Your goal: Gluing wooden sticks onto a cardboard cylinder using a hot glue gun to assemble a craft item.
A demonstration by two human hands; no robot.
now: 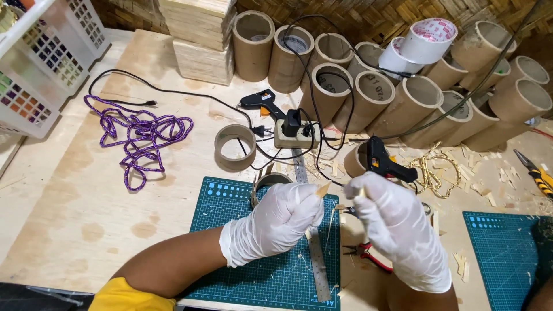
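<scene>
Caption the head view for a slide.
Gloved left hand and right hand pinch a thin wood sliver over a green cutting mat beside glue guns.

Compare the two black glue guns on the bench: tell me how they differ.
The far glue gun lies flat on the bare wood, clear of both hands. The near glue gun sits propped, nozzle lower right, just above the right hand. Both are black with an orange trigger and a black cord.

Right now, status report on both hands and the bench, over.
Left hand gloved, pinching a thin wood sliver. Right hand gloved, closed on a small piece, unclear what. Both over the green mat. Ruler, glue gun and red pliers close by.
</scene>
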